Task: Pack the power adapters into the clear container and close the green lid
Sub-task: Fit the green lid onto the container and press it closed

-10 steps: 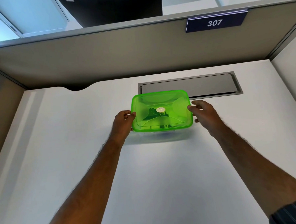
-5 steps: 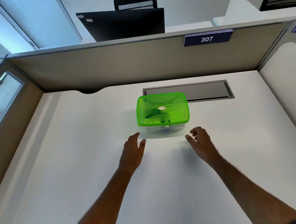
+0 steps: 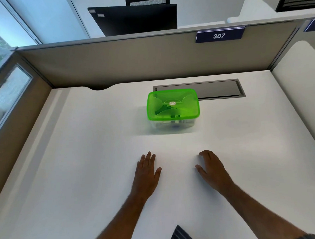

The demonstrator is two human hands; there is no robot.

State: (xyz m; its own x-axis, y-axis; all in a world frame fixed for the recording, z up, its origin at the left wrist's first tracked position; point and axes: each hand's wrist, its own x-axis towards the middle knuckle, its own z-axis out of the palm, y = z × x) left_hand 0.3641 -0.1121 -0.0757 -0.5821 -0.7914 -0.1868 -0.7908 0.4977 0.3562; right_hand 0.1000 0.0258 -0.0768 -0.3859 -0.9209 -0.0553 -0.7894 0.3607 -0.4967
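Note:
The clear container [image 3: 173,125] stands on the white desk [image 3: 82,169] with the green lid [image 3: 173,104] sitting on top of it. Dark shapes of power adapters show dimly through the lid and the clear wall. My left hand [image 3: 146,172] lies flat on the desk, well in front of the container, fingers straight and holding nothing. My right hand [image 3: 211,166] rests on the desk to the right of it, fingers relaxed and slightly bent, holding nothing. Both hands are apart from the container.
A grey cable hatch [image 3: 217,89] is set into the desk just behind the container. Beige partition walls [image 3: 131,60] close the desk at the back and both sides, with a sign reading 307 [image 3: 219,35]. A black monitor back [image 3: 133,20] stands beyond the partition.
Both hands let go of the container's sides and drew back toward me, coming to rest on the desk. The container stays where it was with the lid on.

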